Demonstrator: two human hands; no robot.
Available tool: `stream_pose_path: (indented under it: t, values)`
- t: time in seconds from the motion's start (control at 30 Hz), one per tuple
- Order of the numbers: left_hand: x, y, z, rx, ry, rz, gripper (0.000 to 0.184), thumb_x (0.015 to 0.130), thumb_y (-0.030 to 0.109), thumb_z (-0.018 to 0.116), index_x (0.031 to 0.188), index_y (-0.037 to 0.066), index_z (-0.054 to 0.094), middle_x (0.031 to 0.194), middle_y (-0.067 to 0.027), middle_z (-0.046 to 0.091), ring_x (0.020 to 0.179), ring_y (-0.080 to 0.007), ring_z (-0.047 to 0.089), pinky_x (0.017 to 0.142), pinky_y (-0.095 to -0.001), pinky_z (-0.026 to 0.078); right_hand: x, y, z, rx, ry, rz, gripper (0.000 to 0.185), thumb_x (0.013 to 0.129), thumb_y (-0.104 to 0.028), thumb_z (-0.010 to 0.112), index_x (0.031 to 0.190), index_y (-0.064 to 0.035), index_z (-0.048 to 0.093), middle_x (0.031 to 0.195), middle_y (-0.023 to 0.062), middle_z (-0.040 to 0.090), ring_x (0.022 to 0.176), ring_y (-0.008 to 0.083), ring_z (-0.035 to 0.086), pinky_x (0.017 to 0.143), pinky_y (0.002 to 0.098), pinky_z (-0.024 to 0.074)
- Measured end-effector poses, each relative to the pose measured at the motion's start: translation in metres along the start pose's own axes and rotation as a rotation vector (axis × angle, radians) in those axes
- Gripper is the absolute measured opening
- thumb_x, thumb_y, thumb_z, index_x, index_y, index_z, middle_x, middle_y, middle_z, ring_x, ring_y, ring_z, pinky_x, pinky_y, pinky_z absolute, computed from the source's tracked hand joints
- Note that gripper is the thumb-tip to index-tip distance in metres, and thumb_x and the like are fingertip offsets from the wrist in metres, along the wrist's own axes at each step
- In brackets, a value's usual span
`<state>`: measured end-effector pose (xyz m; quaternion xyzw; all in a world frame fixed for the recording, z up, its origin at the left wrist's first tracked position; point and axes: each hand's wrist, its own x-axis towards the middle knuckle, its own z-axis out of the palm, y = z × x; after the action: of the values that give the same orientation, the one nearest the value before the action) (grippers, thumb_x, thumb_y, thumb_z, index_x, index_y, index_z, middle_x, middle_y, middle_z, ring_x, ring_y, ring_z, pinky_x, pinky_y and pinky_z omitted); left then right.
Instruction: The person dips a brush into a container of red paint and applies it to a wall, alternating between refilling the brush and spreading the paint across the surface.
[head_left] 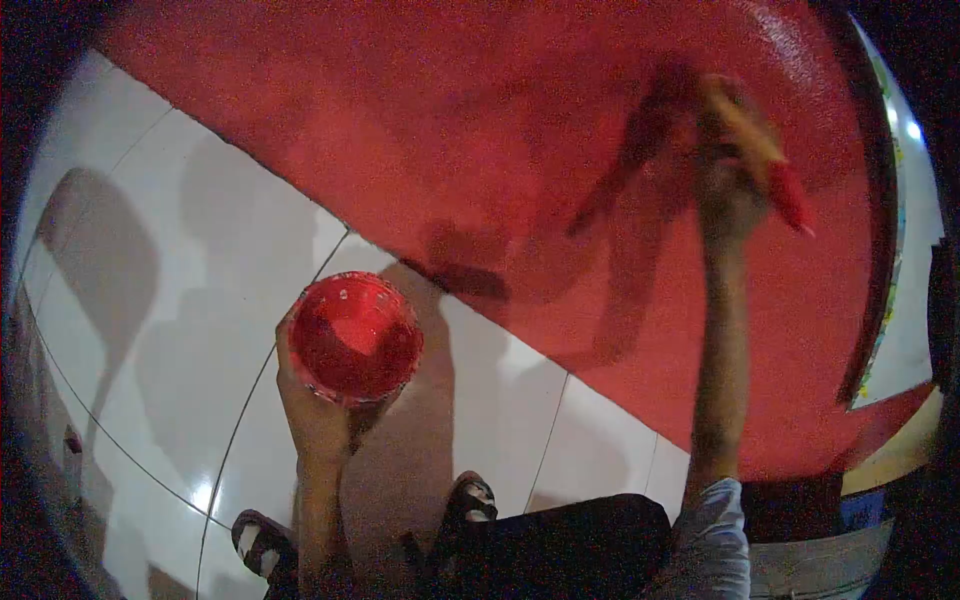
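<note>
**Pot [318,335] in L hand [322,422], brush [748,125] up at wall [480,110] in R hand [733,190]**

Head view, only one. L hand is curled round the pot's side, well closed on it; pot's mouth faces up, over the floor [240,270], out from the wall's lower edge. Inside is red paint [362,378]; depth hard to tell. R hand is up in front of the wall, nearer its right edge, fingers bunched round the brush, approx. fully closed. Brush is blurred, one end red; can't tell which end is bristle, or if it's touching the wall.

Risks, my guess: pot has no other support in view, so a slack L grip or a tilt cd spill paint on the white tiles + the sandals [265,548] below. Overloaded brush cd drip along the wall's lower edge. Wide R swing cd smear the white board [903,335] by the wall's right edge.
</note>
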<state>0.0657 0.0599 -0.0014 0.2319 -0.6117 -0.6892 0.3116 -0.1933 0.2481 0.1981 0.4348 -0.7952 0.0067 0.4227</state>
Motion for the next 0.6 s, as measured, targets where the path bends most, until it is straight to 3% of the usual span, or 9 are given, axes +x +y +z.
stream_pose_path:
  t: [0.07, 0.13, 0.17, 0.2, 0.27, 0.33, 0.4, 0.6]
  values:
    - [-0.001, -0.001, 0.000, 0.089, -0.003, 0.032, 0.077, 0.057, 0.010, 0.077, 0.124, 0.005, 0.039, 0.118, -0.0122, 0.050, 0.113, -0.0250, 0.047, 0.096, -0.0360, 0.039, 0.003, 0.004, -0.010, -0.117, 0.078, -0.044, 0.014, 0.082, -0.019, 0.057, 0.089, -0.0084, 0.061, 0.079, 0.0096, 0.057, 0.073, 0.0266, 0.057, 0.061, 0.0398, 0.0457]
    - [0.002, -0.012, -0.002, 0.227, -0.002, 0.028, 0.083, 0.053, 0.010, 0.079, 0.125, 0.005, 0.038, 0.119, -0.0121, 0.049, 0.113, -0.0250, 0.046, 0.096, -0.0365, 0.039, -0.020, -0.033, 0.008, -0.204, -0.086, -0.173, 0.011, 0.080, -0.018, 0.059, 0.085, -0.0081, 0.061, 0.074, 0.0094, 0.056, 0.071, 0.0273, 0.056, 0.059, 0.0404, 0.0450]
    - [0.002, -0.010, -0.001, 0.146, -0.001, 0.016, 0.085, 0.052, 0.011, 0.080, 0.125, 0.005, 0.038, 0.119, -0.0122, 0.049, 0.113, -0.0250, 0.046, 0.096, -0.0367, 0.039, -0.040, -0.053, 0.029, -0.189, -0.211, -0.202, 0.010, 0.079, -0.017, 0.060, 0.083, -0.0079, 0.061, 0.072, 0.0093, 0.055, 0.070, 0.0276, 0.056, 0.058, 0.0408, 0.0447]
    - [0.002, -0.006, 0.000, 0.065, -0.002, 0.004, 0.086, 0.050, 0.012, 0.081, 0.124, 0.005, 0.038, 0.118, -0.0122, 0.049, 0.113, -0.0251, 0.046, 0.096, -0.0370, 0.039, -0.092, -0.051, 0.088, 0.072, -0.293, 0.038, 0.018, 0.078, -0.021, 0.061, 0.092, -0.0095, 0.061, 0.080, 0.0102, 0.057, 0.076, 0.0303, 0.056, 0.067, 0.0416, 0.0464]
    - [0.004, -0.014, -0.004, -0.037, -0.022, 0.096, 0.087, 0.051, 0.016, 0.082, 0.125, 0.006, 0.036, 0.120, -0.0122, 0.048, 0.113, -0.0256, 0.046, 0.096, -0.0376, 0.039, -0.139, -0.085, 0.131, 0.472, -0.471, 0.093, 0.026, 0.081, -0.023, 0.057, 0.103, -0.0096, 0.060, 0.091, 0.0114, 0.060, 0.084, 0.0291, 0.058, 0.079, 0.0400, 0.0465]
    - [0.005, -0.050, -0.016, -0.076, -0.071, 0.291, 0.086, 0.057, 0.022, 0.082, 0.126, 0.007, 0.034, 0.123, -0.0122, 0.045, 0.113, -0.0267, 0.046, 0.096, -0.0385, 0.040, -0.142, -0.092, 0.143, 0.531, -0.437, 0.065, 0.025, 0.083, -0.024, 0.054, 0.103, -0.0094, 0.061, 0.091, 0.0112, 0.061, 0.083, 0.0252, 0.059, 0.078, 0.0367, 0.0469]
    - [0.000, -0.063, -0.018, -0.206, -0.079, 0.157, 0.089, 0.056, 0.020, 0.082, 0.128, 0.010, 0.031, 0.126, -0.0114, 0.042, 0.115, -0.0265, 0.044, 0.097, -0.0403, 0.040, -0.139, -0.041, 0.145, 0.215, -0.575, 0.255, 0.024, 0.085, -0.026, 0.052, 0.100, -0.0089, 0.061, 0.087, 0.0102, 0.062, 0.077, 0.0209, 0.059, 0.073, 0.0339, 0.0470]
    - [-0.004, -0.033, -0.001, 0.078, -0.044, 0.103, 0.090, 0.053, 0.019, 0.082, 0.127, 0.009, 0.033, 0.124, -0.0117, 0.044, 0.114, -0.0261, 0.045, 0.097, -0.0394, 0.040, -0.073, 0.049, 0.013, -0.078, -0.027, 0.236, 0.023, 0.085, -0.025, 0.054, 0.100, -0.0095, 0.061, 0.087, 0.0100, 0.061, 0.077, 0.0224, 0.059, 0.071, 0.0348, 0.0468]
